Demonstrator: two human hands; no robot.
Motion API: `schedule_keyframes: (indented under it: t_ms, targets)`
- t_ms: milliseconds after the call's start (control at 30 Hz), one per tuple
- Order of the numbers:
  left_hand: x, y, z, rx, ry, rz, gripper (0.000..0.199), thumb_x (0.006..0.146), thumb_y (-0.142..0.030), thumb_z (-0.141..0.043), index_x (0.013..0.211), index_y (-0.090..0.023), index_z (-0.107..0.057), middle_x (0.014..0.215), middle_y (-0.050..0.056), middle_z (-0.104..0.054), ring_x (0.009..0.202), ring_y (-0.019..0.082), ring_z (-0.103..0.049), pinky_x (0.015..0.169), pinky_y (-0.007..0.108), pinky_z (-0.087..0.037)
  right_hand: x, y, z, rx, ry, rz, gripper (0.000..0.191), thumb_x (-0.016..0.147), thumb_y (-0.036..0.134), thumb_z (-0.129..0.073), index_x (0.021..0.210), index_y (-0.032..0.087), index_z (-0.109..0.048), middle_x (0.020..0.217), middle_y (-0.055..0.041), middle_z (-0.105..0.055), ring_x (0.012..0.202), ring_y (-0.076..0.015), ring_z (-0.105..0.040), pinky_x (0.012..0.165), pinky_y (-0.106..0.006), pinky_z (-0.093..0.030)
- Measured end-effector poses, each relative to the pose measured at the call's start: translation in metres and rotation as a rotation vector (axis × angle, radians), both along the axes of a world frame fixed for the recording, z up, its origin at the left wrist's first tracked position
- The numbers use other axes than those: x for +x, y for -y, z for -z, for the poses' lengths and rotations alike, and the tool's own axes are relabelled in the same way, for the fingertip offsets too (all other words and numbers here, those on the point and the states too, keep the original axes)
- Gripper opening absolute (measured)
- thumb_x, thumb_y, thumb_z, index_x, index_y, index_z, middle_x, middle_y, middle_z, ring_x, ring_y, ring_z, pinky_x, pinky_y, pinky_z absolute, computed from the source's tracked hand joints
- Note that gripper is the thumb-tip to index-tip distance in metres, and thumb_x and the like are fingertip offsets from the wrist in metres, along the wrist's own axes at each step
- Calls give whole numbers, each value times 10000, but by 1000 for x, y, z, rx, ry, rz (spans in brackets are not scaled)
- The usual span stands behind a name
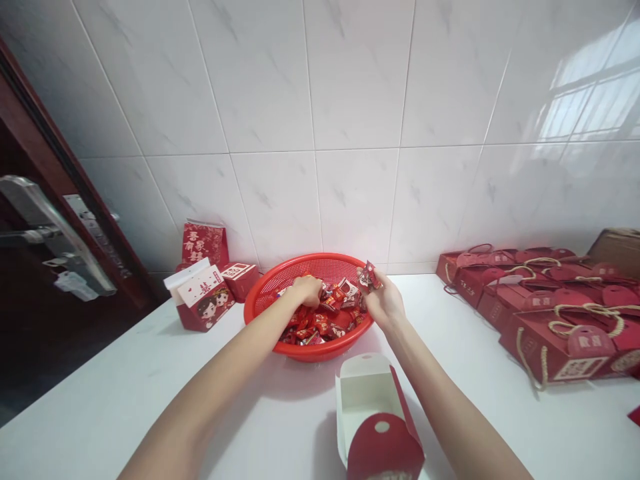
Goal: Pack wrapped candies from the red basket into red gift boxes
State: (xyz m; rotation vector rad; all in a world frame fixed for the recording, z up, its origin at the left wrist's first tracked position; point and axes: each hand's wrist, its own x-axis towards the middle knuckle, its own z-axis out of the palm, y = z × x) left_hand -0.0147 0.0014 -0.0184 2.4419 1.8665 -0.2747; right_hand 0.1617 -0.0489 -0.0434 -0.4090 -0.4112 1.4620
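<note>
A round red plastic basket [310,355] stands near the wall with many red-wrapped candies [320,325] in it. My left hand [306,291] reaches into the basket, its fingers bent down among the candies; what they hold, if anything, is hidden. At the basket's right rim, my right hand [384,297] is closed on wrapped candies [369,276], held up between thumb and fingers. In front of the basket, nearer to me, an open red box [385,443] with a white inside shows its bare bottom, its round-ended flaps standing up.
Several red gift boxes [555,333] with rope handles fill the table's right side. Left of the basket stand small red boxes [205,300]. Behind is a tiled wall [355,200]; a dark door [30,300] with a metal handle is at left.
</note>
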Motion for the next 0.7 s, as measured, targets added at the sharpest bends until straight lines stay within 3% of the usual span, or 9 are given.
schedule_keyframes:
  t_ms: [167, 300, 367, 433, 533, 600, 700]
  targets:
    - [-19, -9, -3, 39, 30, -142, 158, 749, -326, -687, 838, -217, -759, 955, 103, -760, 898, 272, -695, 739, 309, -516, -1, 4, -6, -53, -20, 12, 162, 810, 97, -589, 706, 171, -689, 749, -52, -747, 736, -149, -693, 719, -267, -578]
    - [-21, -5, -6, 92, 81, -120, 213, 806, -250, -612, 952, -216, -765, 1044, 105, -748, 1007, 272, -673, 824, 309, -508, -1, 3, -5, -22, 4, -13, 147, 817, 108, -598, 717, 163, -692, 779, -57, -748, 751, -145, -694, 739, -252, -571]
    - [-18, 1, -9, 122, 145, -37, 328, 797, -213, -617, 1099, -250, -740, 1177, 75, -715, 1125, 257, -627, 926, 297, -479, -1, 2, -2, 10, 21, -23, 109, 807, 125, -629, 728, 167, -691, 786, -51, -749, 749, -148, -692, 746, -258, -568]
    - [-11, 8, -10, 21, 264, 135, 439, 783, -265, -658, 1220, -288, -689, 1263, 30, -677, 1182, 234, -594, 980, 269, -454, -2, 2, 0, 32, 34, -28, 78, 800, 141, -653, 736, 168, -690, 778, -47, -748, 738, -152, -688, 753, -268, -568]
    - [3, 20, -5, -363, 294, 373, 570, 644, -391, -786, 1203, -313, -701, 1265, -6, -669, 1162, 248, -605, 955, 265, -477, -4, 2, 1, 20, 17, -19, 83, 798, 144, -649, 729, 166, -689, 772, -53, -747, 739, -159, -690, 764, -276, -571]
    - [12, 26, 2, -447, 178, 365, 608, 521, -393, -844, 1114, -317, -740, 1236, 6, -675, 1157, 289, -602, 912, 294, -501, -4, 2, 0, -3, 5, -15, 95, 796, 135, -641, 720, 165, -688, 772, -58, -746, 743, -159, -693, 757, -272, -572]
    - [19, 28, 7, -423, 102, 274, 486, 487, -362, -839, 963, -284, -770, 1012, 19, -727, 991, 292, -662, 777, 302, -528, -4, 3, -2, -28, 5, -2, 114, 799, 124, -628, 706, 158, -684, 757, -59, -740, 717, -150, -685, 730, -257, -564]
